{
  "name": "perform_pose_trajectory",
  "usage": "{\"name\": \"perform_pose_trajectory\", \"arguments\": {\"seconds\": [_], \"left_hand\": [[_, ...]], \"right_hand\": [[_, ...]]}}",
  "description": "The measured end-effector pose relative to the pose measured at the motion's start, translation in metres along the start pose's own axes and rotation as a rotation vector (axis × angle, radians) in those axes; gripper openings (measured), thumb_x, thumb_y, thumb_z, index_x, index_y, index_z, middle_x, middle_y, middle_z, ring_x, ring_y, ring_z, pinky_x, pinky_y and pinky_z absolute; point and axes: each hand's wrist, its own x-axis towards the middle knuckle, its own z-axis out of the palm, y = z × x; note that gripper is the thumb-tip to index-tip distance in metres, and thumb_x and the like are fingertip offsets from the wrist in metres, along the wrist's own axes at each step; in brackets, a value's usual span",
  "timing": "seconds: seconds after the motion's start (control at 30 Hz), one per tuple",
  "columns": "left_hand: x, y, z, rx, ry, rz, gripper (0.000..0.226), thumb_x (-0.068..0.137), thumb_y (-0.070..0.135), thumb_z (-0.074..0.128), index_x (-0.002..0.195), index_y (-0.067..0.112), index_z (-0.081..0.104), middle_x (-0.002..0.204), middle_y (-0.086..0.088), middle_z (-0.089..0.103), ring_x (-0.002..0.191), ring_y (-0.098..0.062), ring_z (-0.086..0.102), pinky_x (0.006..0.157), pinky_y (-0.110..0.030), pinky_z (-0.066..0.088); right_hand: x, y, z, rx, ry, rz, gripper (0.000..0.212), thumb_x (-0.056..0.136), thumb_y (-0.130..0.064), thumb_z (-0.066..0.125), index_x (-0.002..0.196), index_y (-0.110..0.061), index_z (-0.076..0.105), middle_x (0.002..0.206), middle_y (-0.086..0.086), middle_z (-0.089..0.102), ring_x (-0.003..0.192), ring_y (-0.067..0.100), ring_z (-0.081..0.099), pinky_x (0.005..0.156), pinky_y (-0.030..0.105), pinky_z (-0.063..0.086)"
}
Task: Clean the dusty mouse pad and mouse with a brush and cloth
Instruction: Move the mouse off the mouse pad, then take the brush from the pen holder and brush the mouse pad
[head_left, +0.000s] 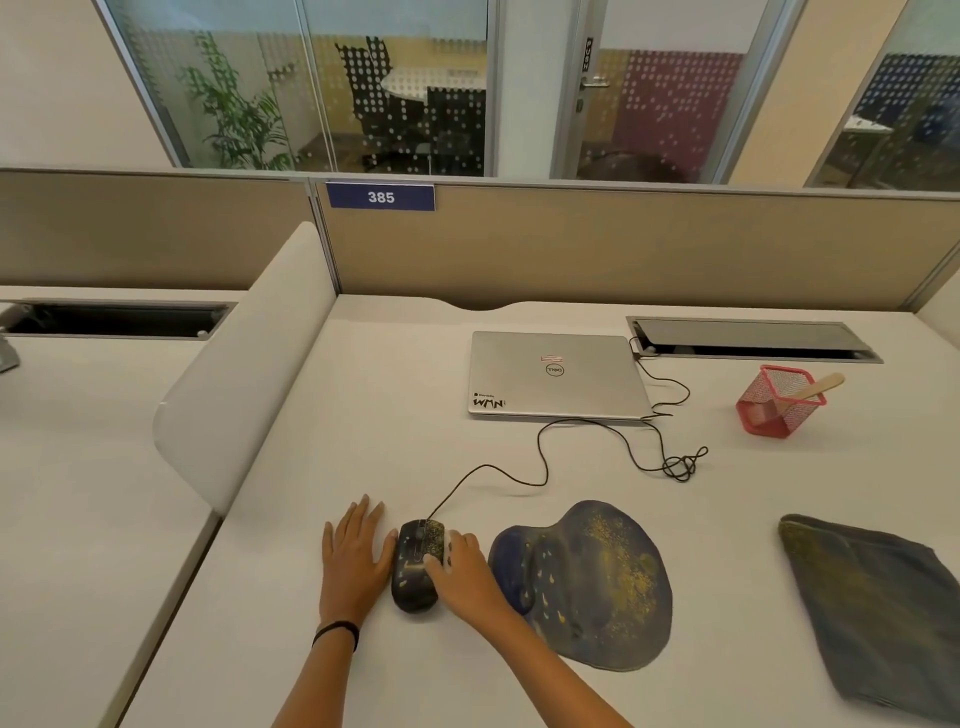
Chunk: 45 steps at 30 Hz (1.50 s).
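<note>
A black wired mouse (414, 569), speckled with yellowish dust, lies on the white desk (415, 415) just left of the dark blue mouse pad (597, 582), which is also dusted yellow. My left hand (356, 558) lies flat on the desk with its thumb against the mouse's left side. My right hand (462, 571) grips the mouse from the right, fingers curled over its top. A dark grey-blue cloth (878, 618) lies at the right. The brush's wooden handle (821, 387) sticks out of a red mesh holder (779, 400).
A closed silver laptop (556, 374) sits behind the mouse; the mouse cable (540, 457) loops across the desk to a tangle (683, 462) near it. A cable tray flap (748, 340) is at the back right. A white divider (244, 374) stands on the left.
</note>
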Motion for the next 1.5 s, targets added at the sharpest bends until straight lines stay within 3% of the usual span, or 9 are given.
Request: {"name": "perform_pose_trajectory", "arguments": {"seconds": [0.07,0.13,0.27,0.37,0.5,0.87,1.07,1.27,1.5], "left_hand": [[0.0,0.0,0.0,-0.023,0.011,-0.001,0.05,0.098,0.034,0.046,0.145,0.021,0.037,0.157,0.0,0.026,0.148,-0.018,0.017,0.121,-0.04,0.001],[0.003,0.001,-0.001,-0.064,0.039,-0.01,0.046,0.097,0.029,0.049,0.142,0.019,0.043,0.154,-0.001,0.032,0.146,-0.02,0.023,0.121,-0.039,0.004],[0.019,0.019,-0.022,-0.361,0.135,-0.069,0.033,0.097,0.022,0.052,0.128,0.014,0.058,0.134,-0.008,0.058,0.127,-0.025,0.049,0.111,-0.041,0.034],[0.036,0.047,-0.039,-0.441,0.164,0.009,0.027,0.097,0.022,0.052,0.121,0.017,0.063,0.12,-0.001,0.066,0.114,-0.017,0.058,0.1,-0.032,0.044],[0.05,0.093,-0.041,-0.489,0.072,0.142,0.024,0.097,0.017,0.052,0.118,0.016,0.064,0.109,0.003,0.069,0.1,-0.011,0.062,0.088,-0.02,0.043],[0.047,0.213,0.022,-0.484,-0.244,0.346,0.023,0.096,0.019,0.053,0.115,0.023,0.065,0.115,0.008,0.066,0.1,0.001,0.058,0.081,0.003,0.038],[0.052,0.253,0.056,-0.264,-0.496,0.365,0.033,0.097,0.028,0.051,0.129,0.02,0.055,0.133,0.0,0.055,0.12,-0.016,0.053,0.105,-0.032,0.042],[0.072,0.274,0.079,0.181,-0.721,0.372,0.066,0.097,0.041,0.046,0.151,0.018,0.018,0.161,-0.008,0.008,0.148,-0.027,0.008,0.121,-0.044,0.011],[0.09,0.29,0.078,0.475,-0.797,0.391,0.065,0.099,0.045,0.037,0.153,0.022,0.008,0.161,-0.006,-0.005,0.149,-0.025,0.005,0.122,-0.043,0.011]], "right_hand": [[-0.003,0.008,-0.011,0.072,-0.028,-0.022,0.051,0.096,-0.029,0.045,0.141,-0.009,0.032,0.141,0.01,0.035,0.128,0.021,0.042,0.105,0.03,0.038],[-0.007,0.017,-0.023,0.139,-0.042,-0.046,0.046,0.095,-0.025,0.048,0.139,-0.013,0.038,0.139,0.005,0.04,0.117,0.014,0.048,0.096,0.022,0.041],[-0.016,0.036,-0.05,0.239,0.002,-0.115,0.027,0.094,-0.018,0.05,0.121,-0.017,0.057,0.114,-0.005,0.056,0.09,0.008,0.058,0.074,0.008,0.045],[-0.022,0.05,-0.071,0.352,0.065,-0.117,0.019,0.095,-0.013,0.049,0.108,-0.018,0.063,0.103,-0.005,0.063,0.085,0.005,0.065,0.075,0.011,0.05],[-0.029,0.069,-0.1,0.458,0.18,-0.073,0.018,0.095,-0.012,0.051,0.103,-0.018,0.066,0.097,-0.004,0.069,0.08,0.009,0.068,0.075,0.017,0.054],[-0.05,0.164,-0.204,0.589,0.461,0.009,0.023,0.097,-0.006,0.046,0.099,-0.017,0.066,0.093,0.006,0.07,0.08,0.019,0.067,0.067,0.02,0.055],[-0.06,0.217,-0.245,0.642,0.581,0.064,0.023,0.097,-0.004,0.043,0.109,-0.005,0.064,0.097,0.013,0.067,0.082,0.024,0.064,0.071,0.027,0.053],[-0.057,0.245,-0.3,0.668,0.72,0.103,0.024,0.097,-0.003,0.044,0.115,-0.003,0.06,0.107,0.018,0.063,0.083,0.023,0.062,0.071,0.027,0.052],[-0.024,0.252,-0.405,0.621,0.947,0.114,0.037,0.094,-0.009,0.052,0.131,-0.009,0.048,0.127,0.021,0.054,0.101,0.027,0.056,0.076,0.031,0.051]]}}
